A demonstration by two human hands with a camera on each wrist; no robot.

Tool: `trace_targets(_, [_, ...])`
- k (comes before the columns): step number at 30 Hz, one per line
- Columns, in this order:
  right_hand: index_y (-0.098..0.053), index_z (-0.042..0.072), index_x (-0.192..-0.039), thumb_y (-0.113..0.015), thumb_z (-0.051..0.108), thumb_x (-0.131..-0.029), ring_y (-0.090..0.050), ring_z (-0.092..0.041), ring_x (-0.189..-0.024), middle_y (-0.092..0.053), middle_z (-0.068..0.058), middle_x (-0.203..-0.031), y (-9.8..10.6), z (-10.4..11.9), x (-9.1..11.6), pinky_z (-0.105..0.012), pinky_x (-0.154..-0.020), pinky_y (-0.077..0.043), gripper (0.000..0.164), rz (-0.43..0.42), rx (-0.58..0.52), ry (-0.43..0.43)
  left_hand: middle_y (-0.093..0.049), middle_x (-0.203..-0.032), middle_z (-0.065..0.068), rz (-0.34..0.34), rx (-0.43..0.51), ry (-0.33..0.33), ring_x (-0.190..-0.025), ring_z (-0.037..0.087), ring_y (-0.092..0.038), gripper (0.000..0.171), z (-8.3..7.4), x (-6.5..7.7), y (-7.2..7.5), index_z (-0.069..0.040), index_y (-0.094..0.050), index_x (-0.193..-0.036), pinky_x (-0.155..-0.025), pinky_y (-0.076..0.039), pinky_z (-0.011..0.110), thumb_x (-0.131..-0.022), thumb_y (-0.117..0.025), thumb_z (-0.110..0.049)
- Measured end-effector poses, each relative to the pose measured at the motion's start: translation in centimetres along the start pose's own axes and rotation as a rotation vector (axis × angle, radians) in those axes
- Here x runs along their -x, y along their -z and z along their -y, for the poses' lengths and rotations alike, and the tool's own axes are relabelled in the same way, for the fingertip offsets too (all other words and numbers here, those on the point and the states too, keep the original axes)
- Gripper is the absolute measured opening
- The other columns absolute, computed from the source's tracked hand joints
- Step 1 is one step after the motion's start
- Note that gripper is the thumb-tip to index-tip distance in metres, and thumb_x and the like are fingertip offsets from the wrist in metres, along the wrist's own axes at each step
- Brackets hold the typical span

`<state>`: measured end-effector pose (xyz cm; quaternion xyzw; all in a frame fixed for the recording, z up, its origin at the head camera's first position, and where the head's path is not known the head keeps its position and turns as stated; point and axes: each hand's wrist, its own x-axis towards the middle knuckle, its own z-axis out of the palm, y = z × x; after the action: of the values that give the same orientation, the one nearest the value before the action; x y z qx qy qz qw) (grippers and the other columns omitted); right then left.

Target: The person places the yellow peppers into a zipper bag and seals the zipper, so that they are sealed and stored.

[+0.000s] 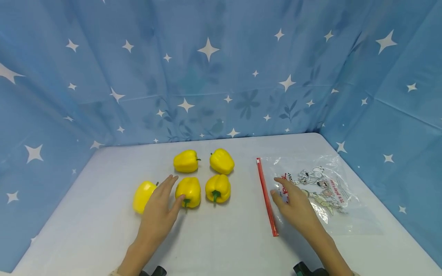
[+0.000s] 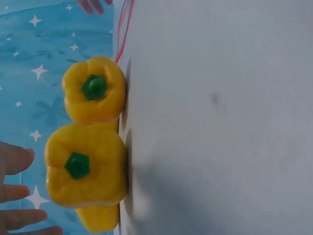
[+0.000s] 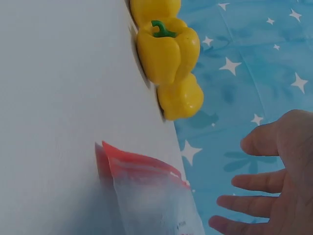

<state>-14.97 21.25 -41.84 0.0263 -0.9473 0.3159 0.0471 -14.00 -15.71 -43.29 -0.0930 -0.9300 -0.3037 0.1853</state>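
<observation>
Several yellow bell peppers with green stems lie left of centre in the head view. My left hand [image 1: 158, 210] hovers with fingers spread between the leftmost pepper [image 1: 143, 196] and the front middle pepper [image 1: 188, 191]; it holds nothing. In the left wrist view the same front pepper [image 2: 85, 166] is close to the fingertips, with a gap between. A clear plastic zip bag [image 1: 328, 191] with a red zip edge [image 1: 267, 197] and printed cartoon figures lies flat on the right. Above its left part is my right hand [image 1: 298, 207], fingers extended, gripping nothing.
More peppers stand near the front one: one at the back left [image 1: 186, 161], one at the back right [image 1: 222, 161], one at the front right [image 1: 218, 188]. They rest on a white table [image 1: 224, 245]. A blue curtain with white stars [image 1: 207, 76] hangs behind and beside it.
</observation>
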Motion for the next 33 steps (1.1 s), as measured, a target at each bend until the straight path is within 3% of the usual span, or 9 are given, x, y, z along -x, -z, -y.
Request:
trace_targets(9, [-0.047,0.010,-0.155,-0.057,0.032,-0.106,-0.043,-0.047,-0.147,-0.048,-0.021,-0.159,-0.9,0.5,-0.8,-0.072,-0.114,-0.038,0.055,0.026,-0.026,-0.007,-0.045,-0.162,0.019,-0.031,-0.013,0.020,-0.147,0.041,-0.046,0.068,-0.4,-0.5,-1.2,-0.007,-0.045,-0.156,-0.119,-0.042,0.059,-0.098,-0.075,-0.026])
trace_targets(17, [-0.048,0.000,-0.151,-0.061,0.029,-0.103,-0.046,-0.048,-0.144,-0.051,-0.026,-0.154,-1.8,0.4,-1.6,-0.068,-0.116,-0.040,0.057,0.059,0.007,-0.002,-0.032,-0.167,0.022,0.052,-0.069,0.061,-0.151,0.044,-0.037,0.080,-0.8,-1.4,-2.4,-0.006,-0.035,-0.160,-0.123,-0.035,0.063,-0.098,-0.073,-0.037])
trace_targets(21, [-0.051,-0.005,-0.147,-0.066,0.026,-0.100,-0.049,-0.052,-0.139,-0.055,-0.029,-0.148,-2.2,0.0,-1.5,-0.069,-0.114,-0.042,0.057,0.048,0.071,0.030,-0.030,-0.165,0.022,0.069,-0.063,0.096,-0.149,0.043,-0.037,0.080,-1.0,-1.7,-3.0,-0.008,-0.033,-0.160,-0.120,-0.038,0.062,-0.098,-0.072,-0.040])
trace_targets(29, [-0.055,0.000,-0.145,-0.072,0.031,-0.095,-0.047,-0.056,-0.133,-0.055,-0.029,-0.145,-3.2,-0.7,-1.2,-0.078,-0.101,-0.042,0.062,0.046,0.184,0.017,-0.027,-0.165,0.022,0.121,-0.045,0.173,-0.148,0.044,-0.038,0.082,-1.0,-1.6,-3.3,-0.012,-0.030,-0.161,-0.111,-0.047,0.064,-0.098,-0.070,-0.045])
trace_targets(33, [-0.056,0.001,-0.143,-0.075,0.028,-0.092,-0.044,-0.056,-0.134,-0.054,-0.028,-0.144,-3.7,-0.9,-0.9,-0.077,-0.100,-0.039,0.061,0.031,0.214,0.063,-0.028,-0.164,0.022,0.151,-0.021,0.187,-0.146,0.045,-0.041,0.083,-0.7,-1.4,-3.5,-0.013,-0.033,-0.160,-0.108,-0.049,0.064,-0.096,-0.073,-0.045])
